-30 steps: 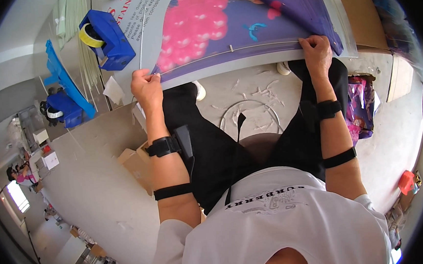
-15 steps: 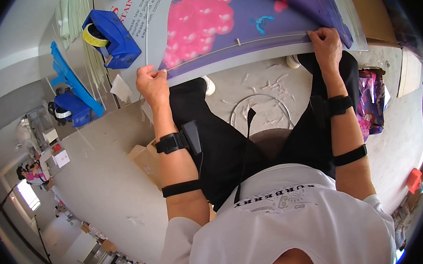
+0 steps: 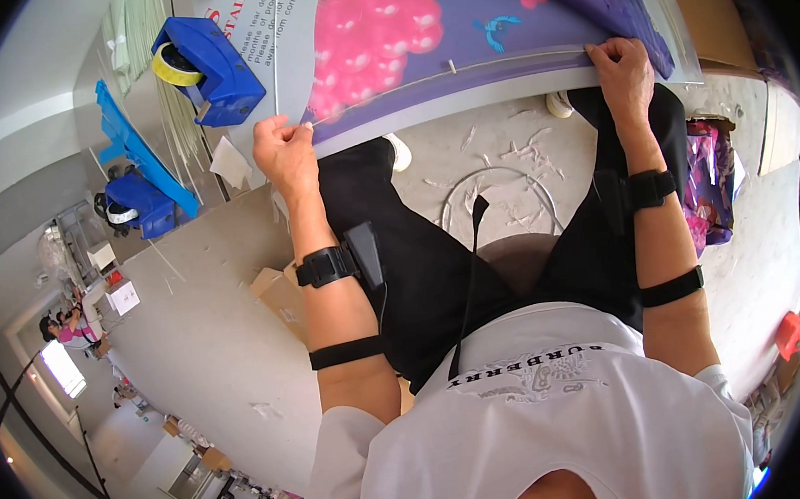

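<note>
A purple printed plastic sheet [image 3: 515, 42], with pink balloon-like shapes and a small blue figure, lies on the table in front of me. A thin pale strip [image 3: 407, 81], with a small white tab near its middle, runs across the sheet close to its near edge. My left hand [image 3: 286, 155] pinches the strip's left end at the sheet's near-left corner. At the other end, my right hand [image 3: 628, 81] has thumb and fingers closed on the strip. Beyond the right hand, part of the sheet is folded over in a darker purple roll [image 3: 587, 9].
A blue tape dispenser [image 3: 221, 72] with yellowish tape stands left of the sheet. A second blue dispenser [image 3: 142, 203] is farther left, beside a blue plastic piece [image 3: 137, 143]. Below, a looped white cord [image 3: 448, 211] and scraps lie on the floor; an open box [image 3: 712, 181] stands at right.
My right hand has shifted slightly up and to the right, and the strip now slants a little more. Both hands keep their pinch. The view has moved slightly.
</note>
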A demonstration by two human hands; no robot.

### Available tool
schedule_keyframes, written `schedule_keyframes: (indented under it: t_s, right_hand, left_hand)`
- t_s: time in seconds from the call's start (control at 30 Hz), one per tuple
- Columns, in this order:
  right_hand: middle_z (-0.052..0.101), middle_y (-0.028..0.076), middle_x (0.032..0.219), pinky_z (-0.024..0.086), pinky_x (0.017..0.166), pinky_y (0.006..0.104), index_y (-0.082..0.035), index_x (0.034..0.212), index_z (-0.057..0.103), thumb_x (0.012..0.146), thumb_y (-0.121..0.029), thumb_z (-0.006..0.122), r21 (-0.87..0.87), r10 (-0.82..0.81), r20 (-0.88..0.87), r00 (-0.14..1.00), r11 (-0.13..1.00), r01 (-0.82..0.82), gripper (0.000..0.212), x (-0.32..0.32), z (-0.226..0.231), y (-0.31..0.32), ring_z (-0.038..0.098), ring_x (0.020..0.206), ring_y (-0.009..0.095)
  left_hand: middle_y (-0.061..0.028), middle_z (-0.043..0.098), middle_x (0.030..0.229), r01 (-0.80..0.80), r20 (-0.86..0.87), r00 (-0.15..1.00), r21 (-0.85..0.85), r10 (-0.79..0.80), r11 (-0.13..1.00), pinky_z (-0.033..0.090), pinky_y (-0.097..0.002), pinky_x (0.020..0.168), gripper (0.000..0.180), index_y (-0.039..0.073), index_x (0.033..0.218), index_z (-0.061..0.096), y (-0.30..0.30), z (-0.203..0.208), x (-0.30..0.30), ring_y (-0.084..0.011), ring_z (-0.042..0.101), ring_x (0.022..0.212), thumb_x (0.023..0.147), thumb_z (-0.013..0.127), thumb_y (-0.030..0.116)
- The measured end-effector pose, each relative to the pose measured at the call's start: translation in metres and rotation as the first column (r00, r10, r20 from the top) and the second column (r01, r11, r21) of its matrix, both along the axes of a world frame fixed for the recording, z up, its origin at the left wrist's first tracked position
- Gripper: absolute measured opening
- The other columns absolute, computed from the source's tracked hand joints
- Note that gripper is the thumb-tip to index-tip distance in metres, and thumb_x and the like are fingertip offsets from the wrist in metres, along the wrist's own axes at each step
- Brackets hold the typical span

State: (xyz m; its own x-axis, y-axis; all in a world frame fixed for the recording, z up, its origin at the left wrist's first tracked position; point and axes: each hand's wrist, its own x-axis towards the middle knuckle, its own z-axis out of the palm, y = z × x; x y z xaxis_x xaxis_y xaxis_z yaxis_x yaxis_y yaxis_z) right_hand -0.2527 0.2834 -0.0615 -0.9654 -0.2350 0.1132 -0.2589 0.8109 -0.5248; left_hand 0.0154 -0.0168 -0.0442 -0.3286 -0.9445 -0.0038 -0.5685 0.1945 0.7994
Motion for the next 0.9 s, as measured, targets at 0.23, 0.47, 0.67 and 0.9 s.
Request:
schedule_keyframes:
  t_s: [0.23,0.47,0.67,0.9]
  right_hand:
    - [0.057,0.010,0.085,0.044,0.073,0.0386,-0.005,0.074,0.066,0.073,-0.029,0.068,0.018,-0.008,0.003,1.000,1.000,0.008,0.023,0.001,0.003,-0.001,0.056,0.083,0.029]
    - [0.056,0.010,0.084,0.044,0.072,0.0394,-0.005,0.073,0.066,0.073,-0.029,0.068,0.018,-0.006,0.007,1.000,1.000,0.006,0.024,0.000,0.001,-0.001,0.056,0.083,0.029]
    - [0.056,0.011,0.084,0.044,0.072,0.0397,-0.005,0.073,0.066,0.073,-0.029,0.067,0.033,-0.002,0.011,1.000,0.999,0.001,0.025,-0.001,0.003,-0.001,0.056,0.082,0.029]
    - [0.056,0.012,0.085,0.045,0.073,0.0398,-0.005,0.072,0.066,0.072,-0.029,0.068,0.054,0.003,0.037,0.999,0.999,-0.005,0.025,-0.004,0.003,0.000,0.056,0.082,0.030]
  left_hand:
    - [-0.0082,0.061,0.069,0.018,-0.029,0.999,-0.006,-0.018,1.000,0.048,-0.0275,0.062,0.033,-0.004,0.096,0.054,-0.004,-0.002,-0.001,-0.0149,0.059,0.062,0.067,0.069,-0.004]
    - [-0.0081,0.062,0.068,0.038,0.065,0.997,-0.030,-0.036,0.999,0.048,-0.0286,0.064,0.034,-0.003,0.097,0.054,-0.005,-0.008,0.001,-0.0164,0.060,0.063,0.066,0.069,-0.003]
    - [-0.0088,0.063,0.068,0.063,0.159,0.986,-0.075,-0.050,0.995,0.048,-0.0312,0.066,0.033,-0.003,0.096,0.054,0.002,-0.001,-0.003,-0.0195,0.061,0.064,0.066,0.068,-0.001]
    - [-0.0118,0.064,0.072,0.134,0.384,0.922,-0.177,-0.057,0.975,0.049,-0.0361,0.071,0.035,-0.003,0.095,0.052,0.005,0.013,-0.012,-0.0277,0.064,0.072,0.066,0.071,0.001]
